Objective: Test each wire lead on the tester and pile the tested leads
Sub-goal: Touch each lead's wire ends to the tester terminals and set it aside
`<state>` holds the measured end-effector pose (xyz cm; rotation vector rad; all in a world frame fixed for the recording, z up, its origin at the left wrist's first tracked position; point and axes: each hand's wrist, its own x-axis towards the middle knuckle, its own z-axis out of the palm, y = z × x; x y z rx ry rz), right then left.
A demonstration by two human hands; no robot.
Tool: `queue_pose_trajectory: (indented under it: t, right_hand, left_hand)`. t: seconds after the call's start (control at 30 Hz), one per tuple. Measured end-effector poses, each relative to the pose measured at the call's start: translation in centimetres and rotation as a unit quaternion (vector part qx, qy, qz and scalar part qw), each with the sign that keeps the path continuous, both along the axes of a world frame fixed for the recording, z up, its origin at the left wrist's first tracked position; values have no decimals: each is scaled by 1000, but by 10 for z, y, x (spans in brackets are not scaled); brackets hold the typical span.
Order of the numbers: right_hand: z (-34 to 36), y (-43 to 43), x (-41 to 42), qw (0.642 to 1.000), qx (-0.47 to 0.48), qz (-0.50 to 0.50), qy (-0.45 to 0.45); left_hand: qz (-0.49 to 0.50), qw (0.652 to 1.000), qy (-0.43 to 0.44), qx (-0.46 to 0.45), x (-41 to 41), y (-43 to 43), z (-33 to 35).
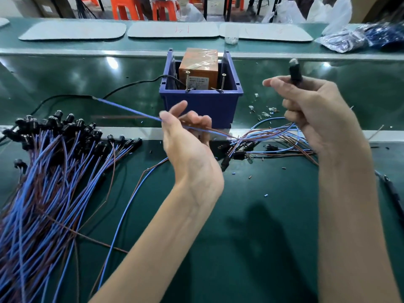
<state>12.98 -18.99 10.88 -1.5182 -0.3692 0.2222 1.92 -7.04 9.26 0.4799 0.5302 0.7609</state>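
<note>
Above the green counter point(262, 215), the left hand point(188, 149) pinches blue and brown wires point(131, 110), while the right hand point(317, 114) has its grip clamped on a lead's black capped end point(295, 71). Both are raised in front of the tester point(197, 68), an orange box in a blue bin point(201, 103). The pile of leads point(54, 171) lies at left, with a loose tangle point(262, 141) just below the right hand.

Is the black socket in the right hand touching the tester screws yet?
Apart. Head view: the right hand holds the black socket well right of the tester screws, green belt showing between.
</note>
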Motion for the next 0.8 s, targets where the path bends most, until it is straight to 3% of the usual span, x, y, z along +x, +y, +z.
queue_pose_trajectory:
  t: [0.1, 0.23, 0.43, 0.6, 0.8]
  right_hand:
    - [-2, 3, 2, 999, 8, -29, -10]
    - [-1, 11, -2, 998, 37, 37, 18]
    - [-8, 32, -18, 985, -121, 122, 0]
    - [-10, 45, -28, 989, -64, 129, 28]
    - [-9, 43, -23, 997, -23, 48, 62]
  left_hand:
    - [-72, 994, -11, 77, 1, 7, 0]
    - [-235, 956, 38, 171, 3, 4, -5]
    - [-360, 883, 141, 264, 6, 1, -16]
    - [-348, 862, 190, 315, 7, 9, -19]
    - [-190, 913, 183, 310, 8, 26, -22]
